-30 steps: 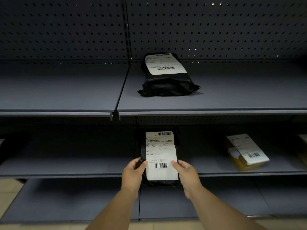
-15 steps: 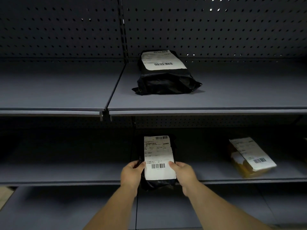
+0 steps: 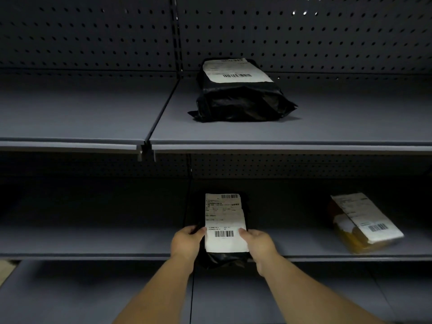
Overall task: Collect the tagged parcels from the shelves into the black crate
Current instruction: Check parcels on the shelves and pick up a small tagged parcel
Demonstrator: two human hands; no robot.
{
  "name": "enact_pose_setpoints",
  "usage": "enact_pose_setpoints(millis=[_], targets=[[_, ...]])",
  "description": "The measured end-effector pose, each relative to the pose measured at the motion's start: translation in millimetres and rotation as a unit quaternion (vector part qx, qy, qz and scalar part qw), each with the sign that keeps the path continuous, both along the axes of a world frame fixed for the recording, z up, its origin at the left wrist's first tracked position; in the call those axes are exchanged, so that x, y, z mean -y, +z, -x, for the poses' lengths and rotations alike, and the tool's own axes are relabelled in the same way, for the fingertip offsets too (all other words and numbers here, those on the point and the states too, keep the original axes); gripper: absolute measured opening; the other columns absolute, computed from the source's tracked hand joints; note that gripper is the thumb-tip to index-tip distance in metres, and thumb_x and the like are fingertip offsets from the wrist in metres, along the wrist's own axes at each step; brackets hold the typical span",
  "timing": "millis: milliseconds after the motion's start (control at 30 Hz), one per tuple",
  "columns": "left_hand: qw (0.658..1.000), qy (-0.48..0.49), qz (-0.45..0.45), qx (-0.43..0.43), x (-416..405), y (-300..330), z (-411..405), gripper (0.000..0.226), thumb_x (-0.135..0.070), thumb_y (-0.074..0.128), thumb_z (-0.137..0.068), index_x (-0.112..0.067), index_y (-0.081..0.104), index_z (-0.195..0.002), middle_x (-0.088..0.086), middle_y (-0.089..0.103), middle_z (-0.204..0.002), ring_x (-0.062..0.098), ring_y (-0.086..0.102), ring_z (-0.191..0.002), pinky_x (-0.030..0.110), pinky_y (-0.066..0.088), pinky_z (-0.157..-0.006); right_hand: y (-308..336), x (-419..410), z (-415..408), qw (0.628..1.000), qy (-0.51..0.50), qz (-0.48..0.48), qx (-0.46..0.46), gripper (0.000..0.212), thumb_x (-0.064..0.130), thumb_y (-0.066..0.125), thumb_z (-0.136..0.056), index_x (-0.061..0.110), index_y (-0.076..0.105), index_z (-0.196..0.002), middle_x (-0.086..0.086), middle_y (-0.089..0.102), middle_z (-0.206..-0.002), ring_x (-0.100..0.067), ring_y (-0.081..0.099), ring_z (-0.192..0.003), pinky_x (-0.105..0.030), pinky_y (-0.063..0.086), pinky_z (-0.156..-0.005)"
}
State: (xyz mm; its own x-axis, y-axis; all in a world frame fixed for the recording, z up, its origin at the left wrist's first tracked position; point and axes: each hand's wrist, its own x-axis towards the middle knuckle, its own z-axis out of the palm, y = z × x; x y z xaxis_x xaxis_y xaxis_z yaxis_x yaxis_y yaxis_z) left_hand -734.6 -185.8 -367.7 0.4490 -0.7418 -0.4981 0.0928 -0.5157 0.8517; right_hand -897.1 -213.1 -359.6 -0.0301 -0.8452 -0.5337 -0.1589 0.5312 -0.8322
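A black bagged parcel with a long white barcode label [image 3: 224,220] lies at the front edge of the middle shelf [image 3: 93,244]. My left hand [image 3: 185,243] grips its left side and my right hand [image 3: 258,244] grips its right side. A bigger black parcel with a white label [image 3: 240,99] rests on the upper shelf [image 3: 327,127]. A yellow parcel with a white label [image 3: 364,223] lies on the middle shelf to the right. The black crate is not in view.
Dark perforated back panels [image 3: 93,31] rise behind the shelves. A bottom shelf [image 3: 70,295] runs under my arms. A strip of tan floor [image 3: 5,270] shows at the lower left.
The view has drifted so the shelves sit slightly more to the left and lower. Both hands keep hold of the small black parcel, which has stayed at the shelf's front edge.
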Motion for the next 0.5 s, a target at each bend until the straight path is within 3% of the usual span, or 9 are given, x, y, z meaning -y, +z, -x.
enact_pose_setpoints(millis=[200, 400, 500], targets=[[1.0, -0.004, -0.01, 0.004, 4.5, -1.6, -2.3, 0.034, -0.023, 0.065, -0.087, -0.012, 0.061, -0.119, 0.011, 0.067, -0.11, 0.03, 0.062, -0.102, 0.046, 0.052, -0.092, -2.6, 2.7, -3.0, 1.0, 0.005, -0.001, -0.005, 0.04, 0.024, 0.054, -0.096, 0.003, 0.054, -0.129, -0.013, 0.064, -0.116, -0.023, 0.056, -0.097, -0.031, 0.046, -0.085], [1.0, 0.003, -0.014, 0.022, 5.1, -1.7, -2.8, 0.035, -0.023, 0.063, -0.089, -0.011, 0.061, -0.121, 0.011, 0.067, -0.112, 0.03, 0.062, -0.103, 0.044, 0.052, -0.092, 0.0, 3.1, -5.1, 1.0, 0.006, -0.021, -0.001, 0.036, 0.025, 0.051, -0.097, 0.005, 0.055, -0.127, -0.005, 0.06, -0.098, -0.021, 0.053, -0.091, -0.031, 0.043, -0.082], [0.998, -0.005, -0.02, 0.066, 2.9, 5.3, -2.3, 0.037, -0.025, 0.06, -0.091, -0.009, 0.058, -0.124, 0.011, 0.065, -0.115, 0.026, 0.06, -0.101, 0.035, 0.05, -0.088, 4.9, 1.5, -3.7, 0.999, 0.009, -0.009, -0.036, 0.04, 0.026, 0.05, -0.097, 0.005, 0.052, -0.131, -0.009, 0.062, -0.11, -0.023, 0.055, -0.097, -0.029, 0.044, -0.083]])
